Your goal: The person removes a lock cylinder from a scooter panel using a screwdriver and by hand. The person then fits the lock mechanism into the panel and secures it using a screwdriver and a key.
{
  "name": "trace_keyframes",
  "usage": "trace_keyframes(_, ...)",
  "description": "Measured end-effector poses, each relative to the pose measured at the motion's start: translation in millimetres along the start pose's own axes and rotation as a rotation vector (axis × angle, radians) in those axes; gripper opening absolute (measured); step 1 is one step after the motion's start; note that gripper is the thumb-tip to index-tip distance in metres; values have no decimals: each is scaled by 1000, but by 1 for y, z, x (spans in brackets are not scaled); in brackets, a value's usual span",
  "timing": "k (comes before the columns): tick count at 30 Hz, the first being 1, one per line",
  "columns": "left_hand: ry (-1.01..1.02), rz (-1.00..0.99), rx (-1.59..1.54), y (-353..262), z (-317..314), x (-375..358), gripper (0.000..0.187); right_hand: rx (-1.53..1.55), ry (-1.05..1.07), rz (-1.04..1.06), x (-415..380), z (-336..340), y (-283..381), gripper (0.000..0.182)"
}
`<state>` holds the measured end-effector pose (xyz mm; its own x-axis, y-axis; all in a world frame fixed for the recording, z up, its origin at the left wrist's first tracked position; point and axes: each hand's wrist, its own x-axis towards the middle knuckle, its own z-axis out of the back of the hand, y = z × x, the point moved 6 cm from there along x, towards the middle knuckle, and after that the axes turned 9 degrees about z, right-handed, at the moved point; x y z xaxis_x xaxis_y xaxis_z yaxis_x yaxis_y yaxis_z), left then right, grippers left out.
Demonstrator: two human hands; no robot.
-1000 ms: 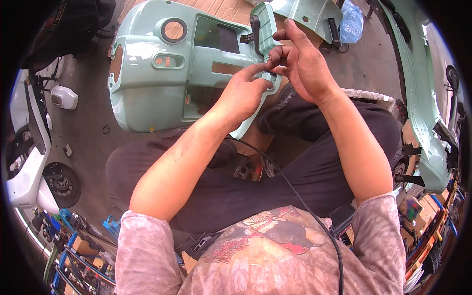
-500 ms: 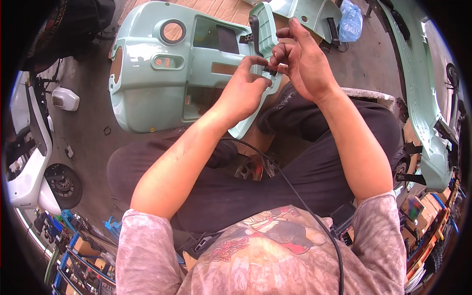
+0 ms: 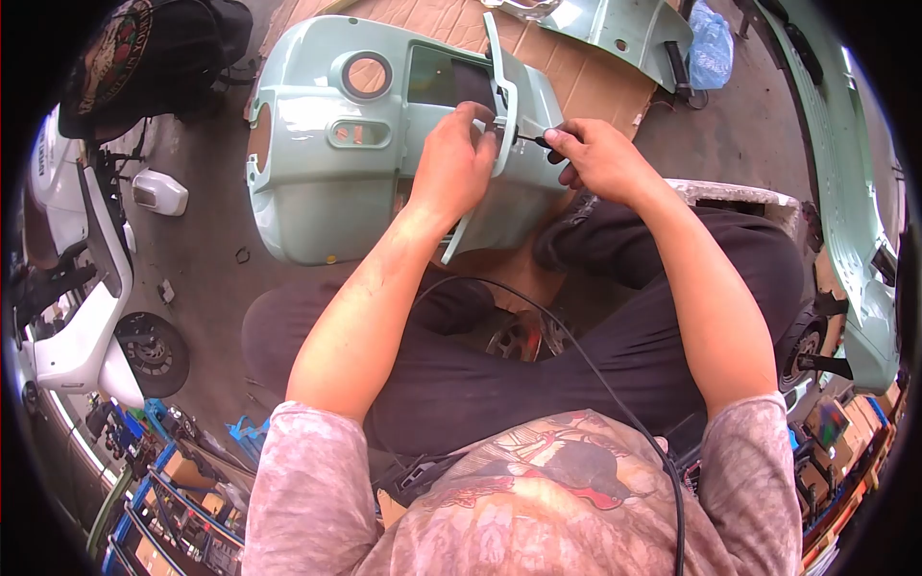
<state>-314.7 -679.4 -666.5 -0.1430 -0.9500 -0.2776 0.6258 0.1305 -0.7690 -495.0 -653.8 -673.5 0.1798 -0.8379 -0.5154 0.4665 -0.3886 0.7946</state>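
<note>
A glossy mint-green scooter body panel (image 3: 298, 192) lies in front of me, with a round hole and an oval slot. Its hinged flap (image 3: 511, 96) stands up near the right side, seen almost edge-on. My left hand (image 3: 459, 158) grips the flap from its left side, fingers curled near a small dark part; the fingertips are partly hidden. On the flap's other side, my right hand (image 3: 597, 158) pinches a thin black screwdriver (image 3: 540, 141). The screwdriver's shaft points left and its tip meets the flap near the left fingers.
Cardboard (image 3: 600, 91) lies under the panel. Behind it are another green panel (image 3: 624, 34) and a blue plastic bag (image 3: 711, 48). A long green body part (image 3: 831, 192) stands at right, a white scooter (image 3: 82, 336) at left. A black cable (image 3: 595, 365) crosses my lap.
The flap has swung to nearly edge-on. My right hand has lowered and turned from an upright pinch to holding the screwdriver against the flap. My left hand has shifted onto the flap's left side.
</note>
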Motion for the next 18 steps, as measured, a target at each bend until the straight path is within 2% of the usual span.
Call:
trace_keyframes(2, 61, 80, -89, 7, 5, 1, 22, 13, 8, -43, 5, -4, -1, 40)
trace_keyframes(6, 39, 57, -113, 19, 7, 6, 24, 164, -36, 53, 13, -10, -8, 36)
trace_keyframes(13, 112, 100, -166, 21, 5, 7, 26, 65, -46, 138, 12, -11, -4, 36)
trace_keyframes(15, 174, 138, -278, 18, 1, 5, 25, 93, -78, 6, 14, -11, -18, 37)
trace_keyframes(16, 176, 139, -279, 19, 0, 5, 25, 93, -79, 4, 15, -10, -20, 37)
trace_keyframes(18, 159, 107, -247, 18, -1, 6, 24, 321, -24, -123, 13, -13, -27, 39)
